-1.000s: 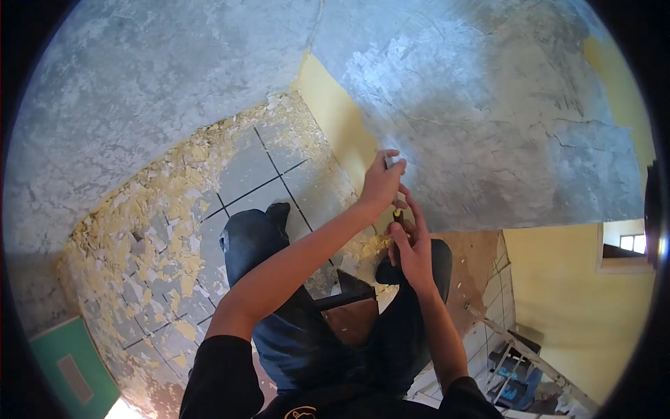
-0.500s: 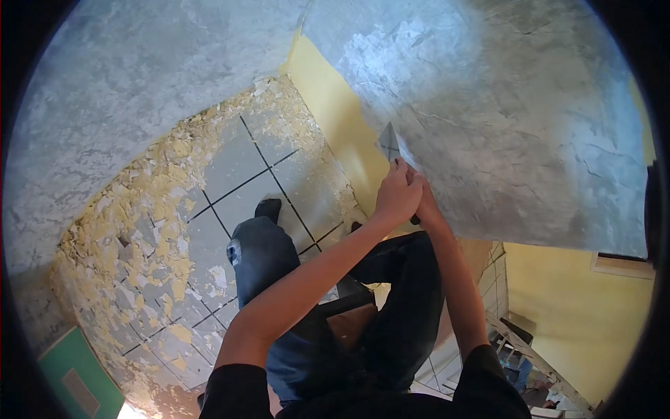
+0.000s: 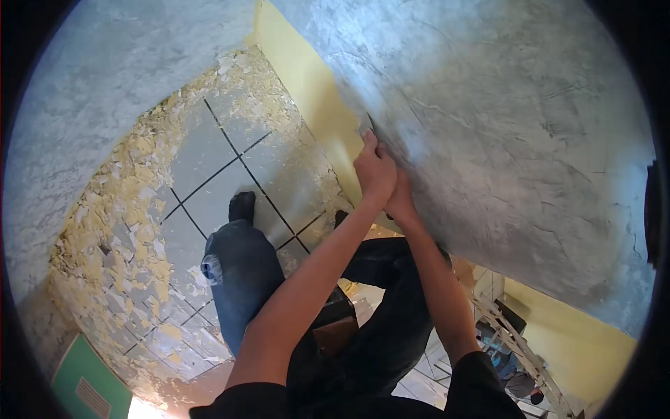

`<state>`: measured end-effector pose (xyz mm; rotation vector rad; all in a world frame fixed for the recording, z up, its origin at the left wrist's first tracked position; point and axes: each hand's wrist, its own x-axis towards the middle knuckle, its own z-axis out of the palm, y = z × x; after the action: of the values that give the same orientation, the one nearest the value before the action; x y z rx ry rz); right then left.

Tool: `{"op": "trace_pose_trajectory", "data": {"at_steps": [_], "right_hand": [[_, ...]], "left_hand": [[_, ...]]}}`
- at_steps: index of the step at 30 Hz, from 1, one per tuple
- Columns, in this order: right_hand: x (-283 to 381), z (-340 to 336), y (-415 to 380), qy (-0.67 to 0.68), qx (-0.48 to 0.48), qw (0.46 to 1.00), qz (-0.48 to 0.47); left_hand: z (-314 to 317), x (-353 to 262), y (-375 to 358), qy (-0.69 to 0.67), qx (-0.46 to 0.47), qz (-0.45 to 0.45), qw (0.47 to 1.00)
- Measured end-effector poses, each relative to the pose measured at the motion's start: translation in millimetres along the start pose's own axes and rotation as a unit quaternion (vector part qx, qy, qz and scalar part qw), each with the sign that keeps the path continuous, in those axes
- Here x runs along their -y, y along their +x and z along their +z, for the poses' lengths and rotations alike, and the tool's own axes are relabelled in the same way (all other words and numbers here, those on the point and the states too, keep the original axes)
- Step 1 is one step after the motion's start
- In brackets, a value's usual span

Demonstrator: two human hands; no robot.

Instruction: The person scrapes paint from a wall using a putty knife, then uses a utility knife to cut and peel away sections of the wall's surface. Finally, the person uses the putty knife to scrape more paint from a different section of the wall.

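Observation:
My left hand and my right hand are close together on a flat scraper, its blade seen nearly edge-on. The blade meets the grey wall where the bare grey surface borders the remaining yellow paint. Fingers of both hands are wrapped round the handle, which is mostly hidden; a dark end shows below my right hand.
Yellow and white paint flakes cover much of the tiled floor along the left wall. A green panel stands at the lower left. At the lower right are a ladder and a person.
Both hands and the scraper have shifted left and slightly up in view. The blade has turned from face-on to nearly edge-on. The whole view has also shifted.

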<state>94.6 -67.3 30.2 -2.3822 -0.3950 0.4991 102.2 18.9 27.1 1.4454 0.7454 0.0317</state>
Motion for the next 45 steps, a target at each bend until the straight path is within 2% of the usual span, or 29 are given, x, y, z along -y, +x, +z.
{"op": "trace_pose_trajectory", "data": {"at_steps": [2, 3, 5, 7, 11, 13, 14, 16, 17, 20, 22, 23, 25, 26, 28, 29, 31, 32, 34, 35, 36, 38, 39, 40, 41, 43, 44, 45], "right_hand": [[14, 10, -2, 0.071, -0.052, 0.995, 0.042], [15, 16, 1, 0.073, -0.051, 0.995, 0.041], [14, 26, 8, 0.168, -0.091, 0.97, 0.15], [15, 28, 9, 0.149, -0.093, 0.971, 0.161], [23, 32, 0, 0.124, -0.107, 0.973, 0.161], [20, 35, 7, 0.133, -0.113, 0.972, 0.159], [17, 36, 7, 0.138, -0.118, 0.97, 0.163], [16, 37, 5, 0.138, -0.121, 0.969, 0.163], [16, 37, 4, 0.141, -0.127, 0.969, 0.155], [29, 40, -6, 0.148, -0.129, 0.974, 0.109], [27, 43, 6, 0.176, -0.132, 0.968, 0.12], [24, 43, 8, 0.201, -0.136, 0.96, 0.137], [32, 41, 4, 0.193, -0.127, 0.959, 0.165], [37, 40, 2, 0.189, -0.117, 0.958, 0.182], [39, 39, -5, 0.2, -0.122, 0.959, 0.162], [40, 40, -7, 0.211, -0.122, 0.959, 0.146], [26, 46, 5, 0.189, -0.131, 0.963, 0.138], [16, 48, 9, 0.166, -0.139, 0.967, 0.131], [23, 40, 7, 0.172, -0.119, 0.964, 0.164], [29, 40, 3, 0.183, -0.094, 0.96, 0.189], [30, 41, 1, 0.185, -0.096, 0.96, 0.186], [29, 46, -5, 0.175, -0.159, 0.97, 0.06], [24, 48, -1, 0.177, -0.156, 0.97, 0.057], [19, 48, 2, 0.196, -0.144, 0.966, 0.093], [11, 49, 5, 0.212, -0.13, 0.96, 0.128], [15, 47, 10, 0.205, -0.121, 0.962, 0.134], [18, 48, 5, 0.198, -0.115, 0.963, 0.141], [19, 47, 1, 0.198, -0.118, 0.963, 0.141]], "left_hand": [[-11, 0, 1, -0.006, -0.016, 0.009, 1.0], [-17, -1, 2, -0.051, -0.002, -0.023, 0.998], [-28, 0, 12, -0.095, 0.008, -0.056, 0.994], [-31, 8, 20, -0.094, 0.066, -0.045, 0.992], [-32, 10, 11, -0.108, 0.064, -0.059, 0.99], [-24, 24, 19, -0.121, 0.033, 0.023, 0.992], [-25, 28, 26, -0.123, 0.026, 0.022, 0.992], [-30, 25, 31, -0.168, 0.115, -0.053, 0.978], [-29, 23, 22, -0.169, 0.118, -0.056, 0.977], [-27, 17, 14, -0.086, 0.063, 0.005, 0.994], [-26, 23, 20, -0.067, 0.02, 0.105, 0.992], [-24, 28, 24, -0.07, 0.017, 0.1, 0.992], [-38, 10, 23, -0.074, 0.101, -0.012, 0.992], [-36, 12, 17, -0.074, 0.105, -0.013, 0.992], [-26, 23, 17, -0.082, 0.044, 0.045, 0.995], [-23, 31, 20, -0.081, 0.045, 0.045, 0.995], [-19, 38, 22, -0.046, -0.002, 0.172, 0.984], [-21, 37, 26, -0.048, -0.004, 0.167, 0.985], [-41, 11, 26, -0.05, 0.135, -0.015, 0.989], [-39, 15, 20, -0.047, 0.138, -0.02, 0.989], [-35, 17, 19, -0.049, 0.103, 0.01, 0.993], [-24, 27, 19, -0.051, 0.064, 0.042, 0.996], [-21, 29, 16, -0.046, 0.023, 0.102, 0.993], [-20, 31, 17, -0.041, -0.02, 0.159, 0.986], [-22, 34, 26, -0.042, -0.028, 0.158, 0.986], [-38, 16, 31, -0.013, 0.128, 0.005, 0.992], [-37, 18, 22, -0.01, 0.132, -0.002, 0.991], [-34, 19, 18, -0.03, 0.097, 0.013, 0.995]]}}
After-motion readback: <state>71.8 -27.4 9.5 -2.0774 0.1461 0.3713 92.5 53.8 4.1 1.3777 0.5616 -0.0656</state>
